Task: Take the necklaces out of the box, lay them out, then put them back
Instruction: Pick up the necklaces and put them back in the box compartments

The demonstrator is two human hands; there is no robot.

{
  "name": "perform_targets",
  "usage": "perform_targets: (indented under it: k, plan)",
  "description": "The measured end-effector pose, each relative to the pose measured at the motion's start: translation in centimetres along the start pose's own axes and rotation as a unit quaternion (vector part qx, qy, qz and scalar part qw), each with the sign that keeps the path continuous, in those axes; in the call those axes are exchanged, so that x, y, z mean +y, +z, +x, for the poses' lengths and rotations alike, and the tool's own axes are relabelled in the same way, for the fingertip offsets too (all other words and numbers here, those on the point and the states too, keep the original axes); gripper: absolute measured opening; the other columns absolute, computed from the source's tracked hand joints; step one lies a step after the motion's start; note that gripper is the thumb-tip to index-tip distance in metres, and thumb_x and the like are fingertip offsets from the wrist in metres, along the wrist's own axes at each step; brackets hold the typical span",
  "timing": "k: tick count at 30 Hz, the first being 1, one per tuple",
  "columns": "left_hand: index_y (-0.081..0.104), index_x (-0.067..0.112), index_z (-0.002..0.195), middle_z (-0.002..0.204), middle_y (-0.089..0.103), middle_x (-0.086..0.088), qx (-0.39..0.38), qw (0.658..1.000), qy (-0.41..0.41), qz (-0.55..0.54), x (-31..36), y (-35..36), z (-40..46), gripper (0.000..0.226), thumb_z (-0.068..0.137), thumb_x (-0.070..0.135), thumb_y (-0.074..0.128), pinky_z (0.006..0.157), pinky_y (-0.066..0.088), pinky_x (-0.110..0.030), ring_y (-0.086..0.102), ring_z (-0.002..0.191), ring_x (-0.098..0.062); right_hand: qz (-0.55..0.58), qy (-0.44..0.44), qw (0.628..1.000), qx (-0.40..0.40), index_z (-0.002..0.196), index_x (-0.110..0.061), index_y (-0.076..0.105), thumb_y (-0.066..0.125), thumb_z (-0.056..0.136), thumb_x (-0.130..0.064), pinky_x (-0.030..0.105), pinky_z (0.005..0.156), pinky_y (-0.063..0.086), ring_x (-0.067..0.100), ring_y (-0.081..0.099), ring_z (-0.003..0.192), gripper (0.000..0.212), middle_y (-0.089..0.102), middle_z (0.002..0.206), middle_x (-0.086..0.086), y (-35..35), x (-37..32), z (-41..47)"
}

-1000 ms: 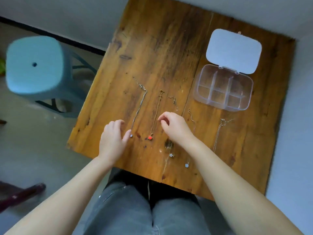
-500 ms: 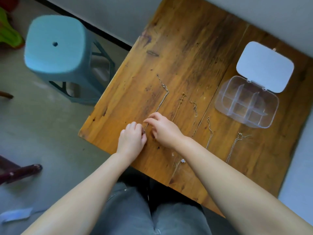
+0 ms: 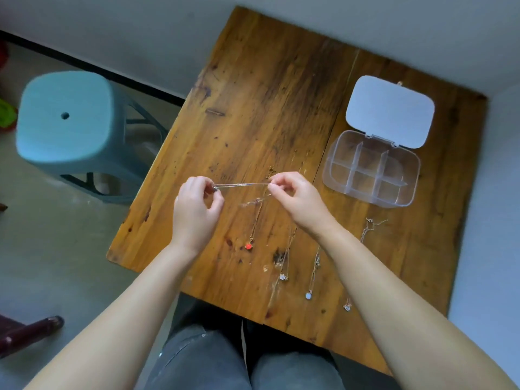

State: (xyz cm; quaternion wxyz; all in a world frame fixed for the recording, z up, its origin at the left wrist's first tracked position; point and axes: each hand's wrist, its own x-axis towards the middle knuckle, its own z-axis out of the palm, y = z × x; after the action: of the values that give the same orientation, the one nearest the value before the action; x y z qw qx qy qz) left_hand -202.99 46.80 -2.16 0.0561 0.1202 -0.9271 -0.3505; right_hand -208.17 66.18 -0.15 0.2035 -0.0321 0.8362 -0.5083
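Observation:
A thin silver necklace (image 3: 242,184) is stretched level above the wooden table (image 3: 267,94), pinched at one end by my left hand (image 3: 195,209) and at the other by my right hand (image 3: 298,198). Under it lies a gold chain with a red pendant (image 3: 248,246). Three more necklaces lie side by side toward the near edge: one with a flower charm (image 3: 283,277), one with a pale blue stone (image 3: 308,296), and one (image 3: 365,229) partly hidden by my right forearm. The clear compartment box (image 3: 371,170) stands open at the right, lid (image 3: 389,111) flipped back, its compartments looking empty.
A teal plastic stool (image 3: 66,119) stands on the floor left of the table. A dark red chair leg (image 3: 28,333) lies at the lower left. Grey walls border the table at the back and right. My knees sit under the near edge.
Both hands closed on the leftmost silver necklace, lifted it off the table and pulled it out sideways between them. The other necklaces and the box stay put.

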Motion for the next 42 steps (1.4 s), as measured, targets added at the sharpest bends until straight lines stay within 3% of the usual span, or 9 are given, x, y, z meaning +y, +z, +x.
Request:
perform_targets:
  k: [4, 8, 11, 18, 24, 26, 29, 36, 42]
  plan:
    - [0.054, 0.012, 0.083, 0.082, 0.053, 0.0, -0.028, 0.997, 0.069, -0.015, 4.4, 2.2, 2.3, 0.006, 0.086, 0.014, 0.058, 0.071, 0.048, -0.034, 0.051, 0.078, -0.019, 0.198, 0.063, 0.977, 0.046, 0.089, -0.014, 0.065, 0.052, 0.095, -0.02, 0.031, 0.099, 0.045, 0.013, 0.058, 0.11, 0.016, 0.065, 0.116, -0.002, -7.5, -0.6, -1.0]
    - [0.049, 0.014, 0.08, 0.081, 0.052, 0.0, -0.093, 0.986, 0.132, -0.034, 9.9, 6.4, 4.1, 0.011, 0.086, 0.011, 0.057, 0.07, 0.043, -0.031, 0.049, 0.077, -0.019, 0.491, 0.109, 0.862, 0.054, 0.086, -0.011, 0.056, 0.048, 0.097, -0.018, 0.043, 0.101, 0.045, 0.024, 0.063, 0.111, 0.015, 0.067, 0.114, 0.013, -13.4, 0.6, -1.0]
    - [0.047, 0.015, 0.08, 0.081, 0.052, -0.001, -0.114, 0.987, 0.096, -0.052, 12.6, 9.5, 6.5, 0.012, 0.089, 0.014, 0.054, 0.065, 0.037, -0.023, 0.048, 0.076, -0.017, 0.558, 0.124, 0.81, 0.129, 0.086, -0.014, 0.056, 0.051, 0.096, -0.019, 0.043, 0.101, 0.043, 0.026, 0.066, 0.109, 0.012, 0.068, 0.113, 0.015, -16.4, 2.1, 0.3]
    - [0.064, 0.007, 0.093, 0.101, 0.055, -0.01, -0.144, 0.97, 0.174, 0.086, 16.6, 16.1, 10.2, 0.015, 0.089, 0.02, 0.056, 0.071, 0.039, -0.032, 0.048, 0.095, -0.026, 0.381, 0.206, 0.888, 0.153, 0.09, -0.008, 0.057, 0.045, 0.098, -0.008, 0.044, 0.103, 0.045, 0.03, 0.062, 0.109, 0.014, 0.063, 0.106, 0.016, -15.9, 4.3, 6.4]
    - [0.062, 0.008, 0.103, 0.102, 0.052, -0.013, -0.179, 0.941, 0.228, 0.177, 16.1, 16.9, 11.2, 0.02, 0.089, 0.018, 0.053, 0.072, 0.031, -0.036, 0.046, 0.096, -0.032, 0.156, 0.249, 0.947, 0.128, 0.096, 0.001, 0.065, 0.044, 0.095, -0.011, 0.035, 0.083, 0.057, 0.033, 0.063, 0.106, 0.025, 0.066, 0.112, 0.024, -13.6, 5.7, 7.9]
    - [0.061, 0.008, 0.105, 0.101, 0.054, -0.012, -0.189, 0.937, 0.249, 0.154, 15.4, 15.9, 11.1, 0.021, 0.088, 0.019, 0.055, 0.072, 0.033, -0.036, 0.047, 0.095, -0.031, 0.051, 0.228, 0.962, 0.142, 0.112, 0.004, 0.062, 0.042, 0.095, -0.011, 0.045, 0.095, 0.051, 0.034, 0.061, 0.108, 0.03, 0.063, 0.119, 0.023, -13.0, 5.9, 7.7]
    - [0.059, 0.009, 0.094, 0.091, 0.057, -0.009, -0.183, 0.958, 0.206, 0.083, 12.5, 13.0, 10.1, 0.014, 0.089, 0.022, 0.054, 0.069, 0.04, -0.036, 0.052, 0.085, -0.027, -0.052, 0.118, 0.973, 0.193, 0.117, -0.011, 0.063, 0.045, 0.094, -0.011, 0.025, 0.088, 0.047, 0.014, 0.06, 0.099, 0.029, 0.066, 0.115, 0.005, -10.7, 4.2, 6.0]
    - [0.05, 0.019, 0.084, 0.076, 0.054, 0.005, -0.201, 0.971, 0.006, 0.127, 1.2, 5.6, -1.4, 0.019, 0.086, 0.037, 0.058, 0.063, 0.05, -0.037, 0.055, 0.071, -0.02, -0.216, -0.034, 0.97, -0.104, 0.11, -0.009, 0.063, 0.045, 0.094, -0.009, 0.041, 0.09, 0.045, 0.027, 0.055, 0.107, 0.024, 0.061, 0.113, 0.011, 0.1, 3.2, 2.2]
    - [0.056, 0.016, 0.087, 0.084, 0.055, -0.001, -0.221, 0.956, 0.011, 0.192, -1.5, 5.8, -7.1, 0.023, 0.084, 0.038, 0.062, 0.065, 0.047, -0.032, 0.051, 0.077, -0.02, -0.292, -0.102, 0.939, -0.152, 0.115, -0.007, 0.06, 0.047, 0.091, -0.004, 0.043, 0.09, 0.043, 0.03, 0.051, 0.11, 0.028, 0.057, 0.117, 0.013, 3.5, 4.1, 0.6]
